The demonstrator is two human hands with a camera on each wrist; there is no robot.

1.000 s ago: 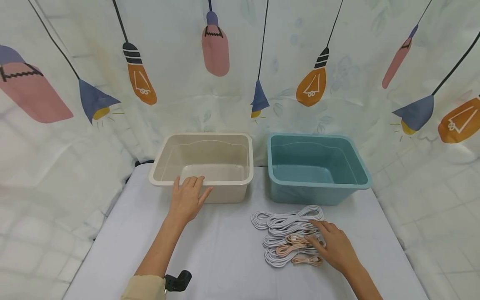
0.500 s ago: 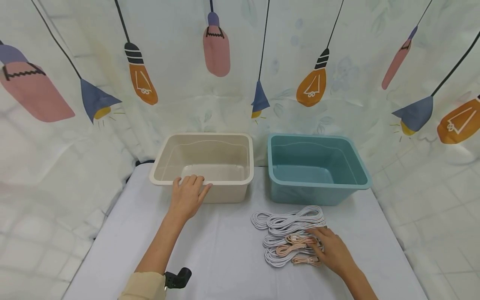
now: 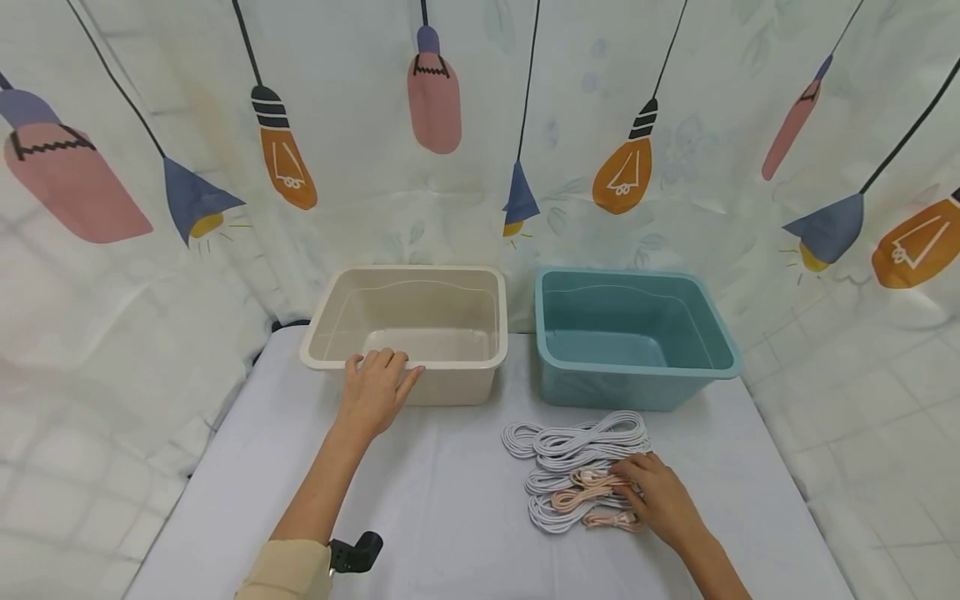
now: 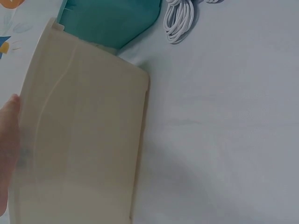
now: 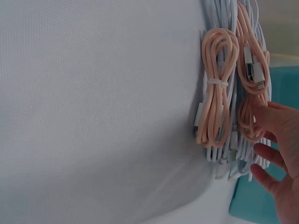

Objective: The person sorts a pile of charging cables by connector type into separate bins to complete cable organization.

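My left hand [image 3: 372,392] rests on the front rim of the beige bin [image 3: 457,387], fingertips over the rim and thumb spread to the right. In the left wrist view, the thumb [image 4: 9,144] lies along the bin's upper edge. At the right end of a pile of coiled cables, my right hand [image 3: 656,496] pinches a peach charging cable [image 5: 246,122] between thumb and fingers, the other fingers spread. Another peach cable [image 5: 216,93], tied with a white band, lies nearer the person. White coiled cables [image 3: 573,446] lie under and behind the peach ones.
A teal bin [image 3: 637,392] stands right of the beige bin, behind the cables, with nothing seen inside either. Both stand on a white cloth-covered table [image 3: 450,517] against a patterned curtain [image 3: 450,208]. A black camera mount [image 3: 356,554] sits at the left wrist.
My right hand has moved slightly toward the person, from over the white cables onto the peach cable, and its fingers have closed in. The left hand has stayed at the rim.
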